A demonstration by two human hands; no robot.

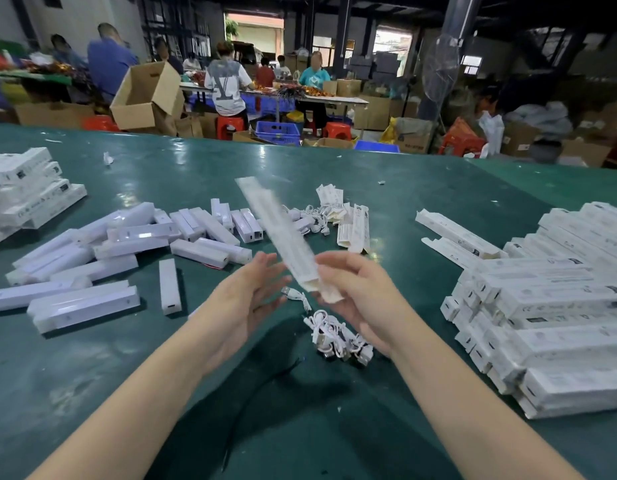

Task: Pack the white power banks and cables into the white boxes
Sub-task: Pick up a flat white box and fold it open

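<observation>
Above the cable pile [338, 336], the right hand [355, 292] grips a blurred white box [279, 233]; the left hand [244, 296] hangs loose beside it.

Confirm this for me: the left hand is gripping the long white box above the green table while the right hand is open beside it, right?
Not quite. The head view shows the right hand gripping the long white box above the green table, while the left hand is open beside it.
</observation>
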